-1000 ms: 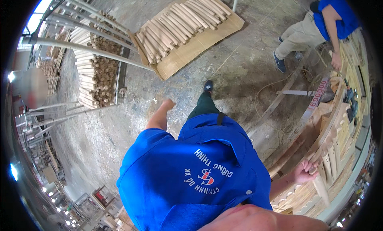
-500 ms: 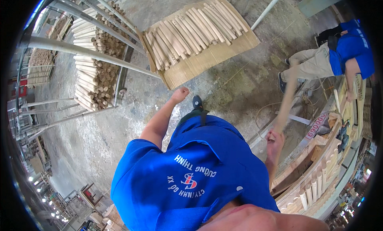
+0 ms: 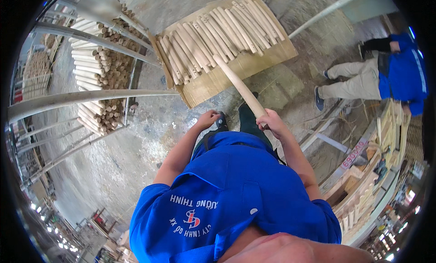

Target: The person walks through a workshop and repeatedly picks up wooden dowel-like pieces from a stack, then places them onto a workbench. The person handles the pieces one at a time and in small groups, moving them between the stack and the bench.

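Note:
A pale wooden leg, long and rounded, is gripped near its close end by my right hand. It points away from me, its far tip overlapping the edge of a row of similar wooden legs. Those lie side by side on a flattened cardboard sheet on the floor; whether the tip touches them I cannot tell. My left hand hangs beside my left leg with its fingers curled, and nothing shows in it.
Metal rack bars stick out at the left, beside a tall stack of wooden legs. A co-worker in blue stands at the right. Below that person runs a bench with wooden parts. The concrete floor lies around my feet.
My right hand has swung the wooden leg from the right side to in front of me, toward the cardboard. My left hand remains low at my side. The co-worker's arm has shifted.

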{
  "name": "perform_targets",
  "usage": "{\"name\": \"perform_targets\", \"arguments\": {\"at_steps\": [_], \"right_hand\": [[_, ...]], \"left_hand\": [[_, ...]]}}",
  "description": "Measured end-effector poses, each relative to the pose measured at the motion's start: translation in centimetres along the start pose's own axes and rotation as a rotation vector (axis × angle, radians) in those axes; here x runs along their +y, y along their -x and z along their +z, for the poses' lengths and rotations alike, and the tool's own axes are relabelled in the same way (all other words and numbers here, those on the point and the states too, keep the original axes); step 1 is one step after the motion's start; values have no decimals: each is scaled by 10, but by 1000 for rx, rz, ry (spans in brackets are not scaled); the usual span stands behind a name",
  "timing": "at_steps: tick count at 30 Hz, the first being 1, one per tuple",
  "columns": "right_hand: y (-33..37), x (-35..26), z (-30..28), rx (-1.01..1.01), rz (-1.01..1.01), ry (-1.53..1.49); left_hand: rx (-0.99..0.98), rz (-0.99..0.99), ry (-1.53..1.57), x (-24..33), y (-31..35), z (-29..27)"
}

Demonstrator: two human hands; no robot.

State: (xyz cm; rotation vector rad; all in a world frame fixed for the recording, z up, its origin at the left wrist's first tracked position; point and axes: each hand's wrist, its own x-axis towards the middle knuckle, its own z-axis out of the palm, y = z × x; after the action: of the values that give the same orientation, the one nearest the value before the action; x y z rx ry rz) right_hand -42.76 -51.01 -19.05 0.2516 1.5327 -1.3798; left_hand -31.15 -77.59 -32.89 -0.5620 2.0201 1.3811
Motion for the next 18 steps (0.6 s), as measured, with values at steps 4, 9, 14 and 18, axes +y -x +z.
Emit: {"name": "perform_targets", "arguments": {"at_steps": [4, 9, 14, 18], "right_hand": [[-41, -11, -17, -50, 64, 49], [-94, -27, -56, -24, 126, 108], [-167, -55, -101, 12, -2, 251], [-251, -79, -116, 81, -94, 289]], "left_hand": [[146, -255, 65, -73, 23, -23], [335, -703, 129, -97, 53, -37], [299, -692, 441, -87, 10, -16], [248, -572, 582, -63, -74, 1]]}}
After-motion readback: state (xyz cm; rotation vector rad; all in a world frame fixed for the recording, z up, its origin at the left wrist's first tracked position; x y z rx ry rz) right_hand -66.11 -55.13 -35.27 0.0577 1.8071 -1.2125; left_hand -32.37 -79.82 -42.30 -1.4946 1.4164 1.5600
